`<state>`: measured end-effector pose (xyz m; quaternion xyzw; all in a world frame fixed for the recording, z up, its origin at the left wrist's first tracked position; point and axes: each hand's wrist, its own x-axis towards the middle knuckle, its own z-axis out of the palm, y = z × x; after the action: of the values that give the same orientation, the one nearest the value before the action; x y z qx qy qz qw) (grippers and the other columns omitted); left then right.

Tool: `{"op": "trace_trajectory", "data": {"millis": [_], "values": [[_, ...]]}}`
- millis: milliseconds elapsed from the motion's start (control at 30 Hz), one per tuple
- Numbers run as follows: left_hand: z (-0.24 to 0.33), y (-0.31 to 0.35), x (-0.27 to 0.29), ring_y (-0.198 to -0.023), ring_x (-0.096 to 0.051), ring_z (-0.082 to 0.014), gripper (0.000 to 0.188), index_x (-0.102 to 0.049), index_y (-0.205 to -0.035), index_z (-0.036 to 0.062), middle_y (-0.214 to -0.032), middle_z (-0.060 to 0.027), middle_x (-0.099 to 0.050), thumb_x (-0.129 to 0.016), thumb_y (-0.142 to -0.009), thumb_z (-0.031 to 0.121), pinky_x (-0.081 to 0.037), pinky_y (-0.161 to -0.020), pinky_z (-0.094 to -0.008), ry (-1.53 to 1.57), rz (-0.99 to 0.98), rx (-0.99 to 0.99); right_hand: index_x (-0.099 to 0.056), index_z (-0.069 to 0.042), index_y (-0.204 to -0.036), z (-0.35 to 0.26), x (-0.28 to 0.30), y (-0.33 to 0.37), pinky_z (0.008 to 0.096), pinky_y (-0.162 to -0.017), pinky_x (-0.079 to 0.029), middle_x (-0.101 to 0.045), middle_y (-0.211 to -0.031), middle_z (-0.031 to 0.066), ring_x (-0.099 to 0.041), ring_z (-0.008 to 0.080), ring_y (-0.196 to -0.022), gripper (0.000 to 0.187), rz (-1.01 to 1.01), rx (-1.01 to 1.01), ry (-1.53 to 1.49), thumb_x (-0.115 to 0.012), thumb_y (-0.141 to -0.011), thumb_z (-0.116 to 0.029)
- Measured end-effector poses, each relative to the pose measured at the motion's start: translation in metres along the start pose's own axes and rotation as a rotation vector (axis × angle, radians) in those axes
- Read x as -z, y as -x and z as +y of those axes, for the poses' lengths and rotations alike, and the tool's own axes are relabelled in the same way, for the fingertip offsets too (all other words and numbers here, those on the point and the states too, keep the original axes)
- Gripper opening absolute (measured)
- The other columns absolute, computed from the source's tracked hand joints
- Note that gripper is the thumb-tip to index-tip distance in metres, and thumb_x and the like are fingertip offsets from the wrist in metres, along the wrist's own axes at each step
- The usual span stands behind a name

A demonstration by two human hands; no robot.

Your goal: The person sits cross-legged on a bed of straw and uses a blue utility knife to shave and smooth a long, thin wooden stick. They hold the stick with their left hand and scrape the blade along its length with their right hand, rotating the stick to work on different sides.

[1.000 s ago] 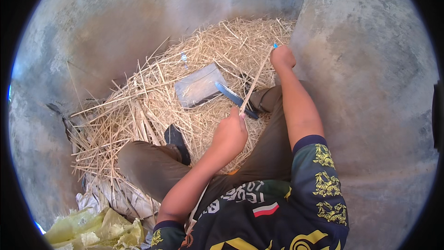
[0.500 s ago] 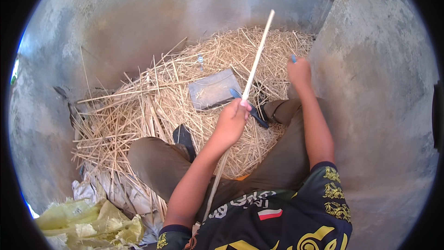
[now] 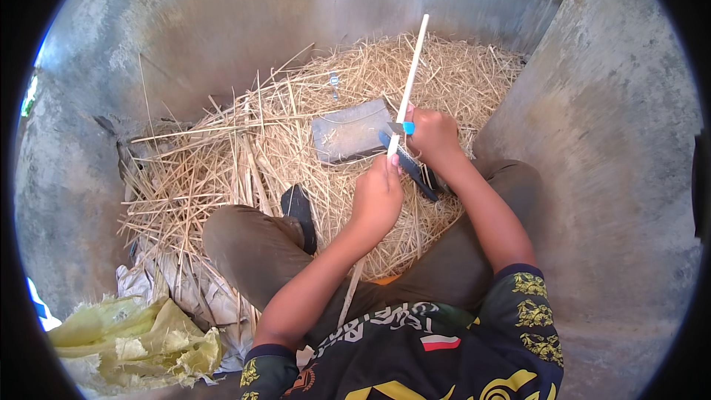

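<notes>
A long pale stick [image 3: 416, 63], stripped-looking along its upper part, slants up and away in front of me. My left hand [image 3: 378, 196] is closed around it at mid-length, and its lower end runs down toward my lap. My right hand [image 3: 435, 135] is closed on a small knife [image 3: 408, 128] with a blue handle. The short dark blade lies against the stick just above my left hand. Most of the handle is hidden inside my fingers.
Pale shavings and straw-like strips [image 3: 459, 74] cover the floor between my legs and the concrete wall [image 3: 259, 22]. A grey block [image 3: 348, 133] lies among them, with a wristwatch [image 3: 335, 83] beyond it. A torn yellow sack [image 3: 141, 333] is at lower left. A dark sandal [image 3: 418, 178] is near my foot.
My right hand has come in from the far right, bringing the knife's blade against the stick. My left hand still grips the stick in about the same place.
</notes>
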<state>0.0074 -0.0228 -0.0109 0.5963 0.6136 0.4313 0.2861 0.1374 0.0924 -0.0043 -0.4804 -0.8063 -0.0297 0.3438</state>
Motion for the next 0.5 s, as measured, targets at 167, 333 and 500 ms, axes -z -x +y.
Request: {"op": "trace_trajectory", "data": {"millis": [167,333,500], "values": [[0.014,-0.011,0.003,-0.064,-0.06,-0.046,0.031,-0.055,-0.092,-0.0021,-0.069,-0.0272,-0.059,-0.046,-0.103,0.025,-0.044,-0.059,-0.0513,-0.156,0.05,-0.017,-0.062,-0.004,-0.061,0.013,-0.004,-0.02,0.0434,-0.045,-0.049,-0.061,-0.055,0.016,-0.06,0.0337,-0.044,0.038,0.075,0.074,0.124,-0.052,-0.095,-0.019],[0.025,-0.003,-0.001,-0.065,-0.06,-0.0452,0.028,-0.054,-0.093,-0.0023,-0.069,-0.027,-0.059,-0.045,-0.103,0.022,-0.044,-0.057,-0.0507,-0.151,-0.036,0.039,-0.07,-0.001,-0.078,0.076,0.009,-0.081,0.0446,-0.058,-0.056,-0.068,-0.074,0.0215,-0.071,0.0326,-0.069,0.028,-0.005,-0.387,0.376,-0.056,-0.091,-0.022],[0.01,-0.003,0.001,-0.063,-0.061,-0.0379,0.027,-0.057,-0.096,-0.0007,-0.072,-0.0219,-0.06,-0.045,-0.103,0.022,-0.046,-0.06,-0.0445,-0.027,-0.108,0.099,-0.074,-0.005,-0.09,0.108,0.066,-0.097,0.0474,-0.069,-0.055,-0.07,-0.083,0.0212,-0.07,0.0365,-0.076,0.026,-0.019,-0.544,0.303,-0.058,-0.089,-0.026]]}}
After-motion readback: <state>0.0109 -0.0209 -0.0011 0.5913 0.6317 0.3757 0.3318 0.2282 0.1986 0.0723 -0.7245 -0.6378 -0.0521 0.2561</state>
